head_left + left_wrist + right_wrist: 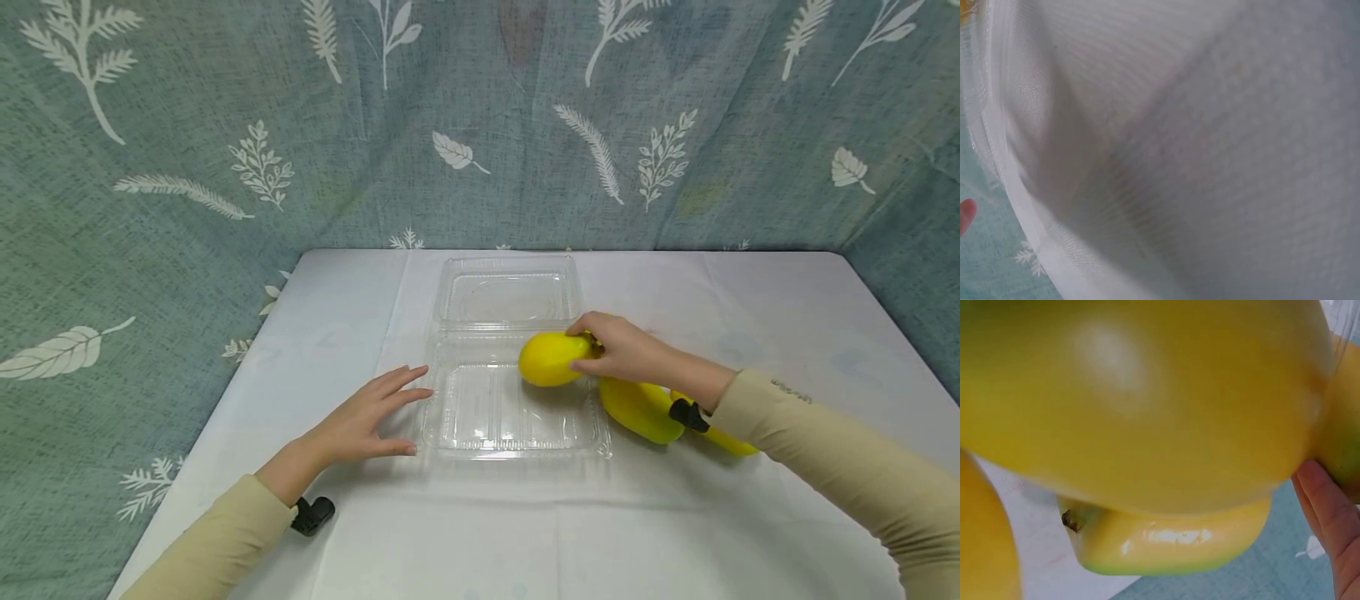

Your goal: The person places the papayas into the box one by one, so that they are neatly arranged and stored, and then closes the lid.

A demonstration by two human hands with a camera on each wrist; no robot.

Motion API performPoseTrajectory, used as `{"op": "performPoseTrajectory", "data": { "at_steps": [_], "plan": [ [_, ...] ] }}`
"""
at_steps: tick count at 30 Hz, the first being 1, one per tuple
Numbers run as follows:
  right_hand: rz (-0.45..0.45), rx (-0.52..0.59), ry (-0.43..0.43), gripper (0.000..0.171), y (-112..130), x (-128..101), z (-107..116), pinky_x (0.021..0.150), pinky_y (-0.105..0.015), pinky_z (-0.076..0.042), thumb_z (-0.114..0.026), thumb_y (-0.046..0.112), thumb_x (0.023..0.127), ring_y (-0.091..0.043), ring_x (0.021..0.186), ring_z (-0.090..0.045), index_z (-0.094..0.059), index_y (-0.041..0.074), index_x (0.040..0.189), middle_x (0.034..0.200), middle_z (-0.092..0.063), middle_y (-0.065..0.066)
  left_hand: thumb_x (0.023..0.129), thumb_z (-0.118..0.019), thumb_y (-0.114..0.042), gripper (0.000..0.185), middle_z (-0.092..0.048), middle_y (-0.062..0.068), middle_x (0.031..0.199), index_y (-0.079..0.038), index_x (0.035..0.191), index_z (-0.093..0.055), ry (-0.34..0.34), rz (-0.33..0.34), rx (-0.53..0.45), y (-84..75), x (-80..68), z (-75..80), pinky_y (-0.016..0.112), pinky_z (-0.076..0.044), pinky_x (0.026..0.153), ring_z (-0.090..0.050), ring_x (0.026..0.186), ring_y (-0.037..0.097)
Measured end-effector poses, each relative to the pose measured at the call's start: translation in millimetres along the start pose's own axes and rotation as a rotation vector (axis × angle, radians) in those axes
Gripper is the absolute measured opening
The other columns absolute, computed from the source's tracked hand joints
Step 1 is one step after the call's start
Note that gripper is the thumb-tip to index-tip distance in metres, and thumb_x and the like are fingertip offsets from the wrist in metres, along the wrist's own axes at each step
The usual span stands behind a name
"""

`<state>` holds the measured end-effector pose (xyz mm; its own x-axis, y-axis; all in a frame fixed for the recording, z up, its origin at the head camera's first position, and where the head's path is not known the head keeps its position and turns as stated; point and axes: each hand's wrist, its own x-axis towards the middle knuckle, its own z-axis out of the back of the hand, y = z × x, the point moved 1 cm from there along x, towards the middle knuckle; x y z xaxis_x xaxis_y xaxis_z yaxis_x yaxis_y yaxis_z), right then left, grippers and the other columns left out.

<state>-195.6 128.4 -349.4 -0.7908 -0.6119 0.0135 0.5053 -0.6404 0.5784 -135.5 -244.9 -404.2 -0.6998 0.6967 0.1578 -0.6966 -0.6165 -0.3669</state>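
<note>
Near the middle of the white table (750, 317), an open clear clamshell container (517, 433) lies with its lid (510, 292) folded back toward the far edge and its tray toward the person. Right hand (622, 350): fingers curled round the right end of a yellow mango (547, 360), thumb on the near side, fingers over the top. Mango sits over the far right corner of the tray, long axis roughly parallel to the table's near edge; head view does not settle whether it touches the tray floor or is held just above it. Right wrist view: mango (1147, 400) fills most of the frame, close against the palm, one fingertip (1329, 512) showing at lower right. Two more yellow mangoes lie on the table just outside the tray's right edge, under and behind the right wrist: nearer one (641, 410) almost touching the tray rim, second one (723, 437) partly hidden by the sleeve, closer to the table's right edge. Left hand (360, 421): fingers straight and spread, palm down on the table just beside the tray's left edge, fingertips at or very near the rim, gripping nothing. Left wrist view: blurred white cloth (1210, 156) only, with a fingertip (966, 212) at the frame's left edge. Leaf-print green curtain (225, 150) hangs behind the table's far and left edges.
</note>
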Motion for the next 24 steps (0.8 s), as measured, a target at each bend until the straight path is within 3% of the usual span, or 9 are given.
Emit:
{"op": "performPoseTrajectory", "data": {
  "at_steps": [8, 24],
  "plan": [
    [0.062, -0.136, -0.002, 0.041, 4, 3, -8, 0.082, -0.035, -0.046, -0.069, 0.021, 0.081, -0.024, 0.097, -0.054, -0.055, -0.001, 0.113, 0.111, -0.059, -0.013, 0.072, -0.074, -0.041, 0.069, -0.029, 0.004, 0.147, -0.016, 0.131, -0.049, 0.005, 0.002, 0.006, -0.1, 0.3, -0.1, 0.056, -0.029, 0.101, -0.029, 0.131, 0.039],
    [-0.034, -0.170, 0.061, 0.048, 10, 10, -11, 0.091, -0.040, -0.044, -0.068, 0.024, 0.082, -0.027, 0.106, -0.054, -0.052, -0.002, 0.119, 0.117, -0.058, -0.015, 0.075, -0.070, -0.046, 0.068, -0.029, 0.005, 0.148, -0.016, 0.132, -0.048, 0.017, 0.009, 0.001, -1.6, 0.2, 1.5, 0.056, -0.028, 0.102, -0.028, 0.132, 0.037]
  ]
}}
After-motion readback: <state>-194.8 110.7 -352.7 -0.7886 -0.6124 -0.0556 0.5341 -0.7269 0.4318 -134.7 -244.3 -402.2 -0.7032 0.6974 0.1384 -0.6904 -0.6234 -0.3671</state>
